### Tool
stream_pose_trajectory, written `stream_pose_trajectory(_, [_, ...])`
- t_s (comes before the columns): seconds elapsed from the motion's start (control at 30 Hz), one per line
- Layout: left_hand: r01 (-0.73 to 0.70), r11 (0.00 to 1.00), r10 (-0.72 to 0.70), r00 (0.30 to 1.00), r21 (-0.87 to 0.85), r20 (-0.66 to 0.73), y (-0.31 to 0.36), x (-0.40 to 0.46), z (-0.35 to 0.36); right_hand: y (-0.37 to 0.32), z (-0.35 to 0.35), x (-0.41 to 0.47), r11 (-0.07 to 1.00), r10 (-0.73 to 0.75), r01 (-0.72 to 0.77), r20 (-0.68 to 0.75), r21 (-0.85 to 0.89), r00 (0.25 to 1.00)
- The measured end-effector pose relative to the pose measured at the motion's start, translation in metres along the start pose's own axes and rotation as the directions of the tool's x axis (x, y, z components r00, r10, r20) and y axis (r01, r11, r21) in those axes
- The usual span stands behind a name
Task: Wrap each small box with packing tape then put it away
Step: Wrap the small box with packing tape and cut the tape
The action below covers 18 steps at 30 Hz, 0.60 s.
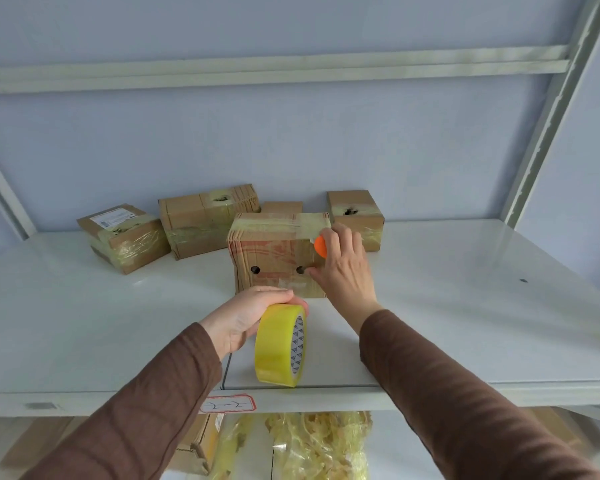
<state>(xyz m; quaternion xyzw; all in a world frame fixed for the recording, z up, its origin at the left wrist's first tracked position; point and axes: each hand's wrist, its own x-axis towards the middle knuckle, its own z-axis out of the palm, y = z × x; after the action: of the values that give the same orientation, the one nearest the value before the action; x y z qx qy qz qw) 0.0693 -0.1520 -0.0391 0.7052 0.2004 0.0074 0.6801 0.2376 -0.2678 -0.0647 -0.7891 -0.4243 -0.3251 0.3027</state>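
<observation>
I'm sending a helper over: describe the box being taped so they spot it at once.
On the white shelf, look at the cluster of cardboard boxes. The box being taped stands nearest the front, under the right hand. It alone shows two round holes and faded red print.

Shelf: white shelf with a handwritten label on its front edge
Middle: taped box with two holes in its front
Behind it: four more taped boxes along the wall, at and
Front: yellow tape roll upright near the edge
</observation>
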Motion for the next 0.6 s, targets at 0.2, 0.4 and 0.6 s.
stream_pose_trajectory(0.2, [-0.080,0.997,0.079,0.995,-0.012,-0.066,-0.003,-0.002,0.002,-0.003,-0.022,-0.004,0.775,0.342,-0.265,-0.028,0.574,0.939])
stream_pose_trajectory(0.4, [-0.299,0.954,0.295,0.933,0.015,-0.207,0.011,0.006,0.008,-0.028,-0.067,-0.050,0.479,0.178,-0.394,0.353,0.785,0.919])
stream_pose_trajectory(0.6, [-0.307,0.941,0.332,0.921,0.142,-0.206,0.045,0.027,0.008,-0.059,-0.102,-0.070,0.431,0.040,-0.431,0.460,0.793,0.887])
